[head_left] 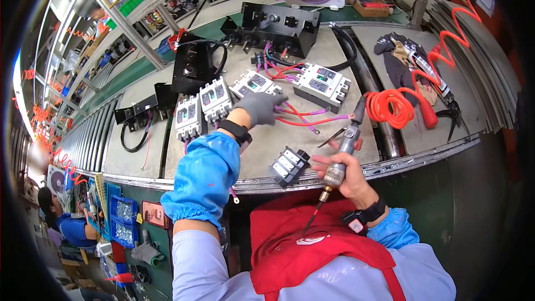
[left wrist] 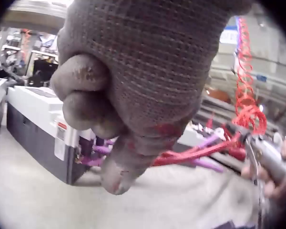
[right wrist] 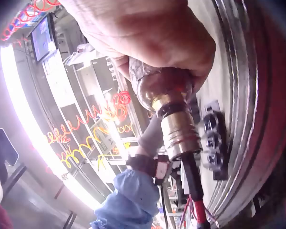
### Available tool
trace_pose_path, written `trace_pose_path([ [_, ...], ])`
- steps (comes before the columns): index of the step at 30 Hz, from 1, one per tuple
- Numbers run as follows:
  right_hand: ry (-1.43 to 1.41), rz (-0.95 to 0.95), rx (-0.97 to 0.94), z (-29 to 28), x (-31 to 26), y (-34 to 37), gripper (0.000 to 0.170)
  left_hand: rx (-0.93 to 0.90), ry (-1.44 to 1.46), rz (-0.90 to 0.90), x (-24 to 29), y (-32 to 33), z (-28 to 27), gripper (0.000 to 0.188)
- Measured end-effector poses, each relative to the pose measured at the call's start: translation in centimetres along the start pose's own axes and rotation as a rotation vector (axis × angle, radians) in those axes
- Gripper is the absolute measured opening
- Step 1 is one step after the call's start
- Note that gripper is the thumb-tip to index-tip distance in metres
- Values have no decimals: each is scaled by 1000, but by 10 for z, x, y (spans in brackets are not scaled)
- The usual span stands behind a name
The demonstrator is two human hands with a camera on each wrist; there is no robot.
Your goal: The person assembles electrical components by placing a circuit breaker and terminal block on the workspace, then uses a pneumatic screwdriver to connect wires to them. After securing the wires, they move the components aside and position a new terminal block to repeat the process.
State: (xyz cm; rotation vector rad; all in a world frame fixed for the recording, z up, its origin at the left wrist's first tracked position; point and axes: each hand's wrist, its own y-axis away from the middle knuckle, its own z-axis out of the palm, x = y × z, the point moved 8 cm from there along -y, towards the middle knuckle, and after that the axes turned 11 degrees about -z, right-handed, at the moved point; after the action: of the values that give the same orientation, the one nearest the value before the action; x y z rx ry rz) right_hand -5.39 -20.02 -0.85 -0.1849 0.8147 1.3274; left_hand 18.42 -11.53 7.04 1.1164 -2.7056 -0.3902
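Note:
My left hand (head_left: 261, 109), in a grey knit glove, is over the right end of a white circuit breaker (head_left: 248, 85), among red and purple wires (head_left: 301, 112). Several of its fingers are curled in the left wrist view, with one digit pointing down in front of the wires; I cannot tell whether it pinches them. My bare right hand (head_left: 352, 177) grips a metal air screwdriver (head_left: 348, 142), whose bit points down toward the red apron. Another breaker (head_left: 321, 85) sits just right of the left hand. A black terminal block (head_left: 290, 165) lies near the table's front edge.
Two more breakers (head_left: 216, 99) stand left of the left hand. Black metal housings (head_left: 273, 28) are at the back. A coiled red air hose (head_left: 389, 108) hangs beside the screwdriver. Hand tools and gloves (head_left: 409, 58) lie at the right; roller conveyor (head_left: 92, 136) runs at the left.

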Motion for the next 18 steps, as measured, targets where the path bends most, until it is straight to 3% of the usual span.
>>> trace_pose_path([
  [6, 78, -14, -33, -12, -19, 8, 72, -73, -447, 143, 47, -21, 14, 43],
  [9, 149, 22, -135, -5, -11, 20, 73, 6, -173, 87, 49, -22, 3, 31],
  [11, 160, 58, -254, -2, -1, 23, 74, 231, -119, 143, 40, -32, -7, 34],
  [13, 147, 92, -338, 11, 9, 22, 74, 325, -46, 65, 37, -24, -37, 37],
  [15, 95, 141, -371, 17, 28, 17, 76, 325, 111, -127, 32, 1, -77, 36],
  [18, 100, 172, -393, 30, 48, 10, 79, 413, 424, -160, 12, 20, -111, 39],
])
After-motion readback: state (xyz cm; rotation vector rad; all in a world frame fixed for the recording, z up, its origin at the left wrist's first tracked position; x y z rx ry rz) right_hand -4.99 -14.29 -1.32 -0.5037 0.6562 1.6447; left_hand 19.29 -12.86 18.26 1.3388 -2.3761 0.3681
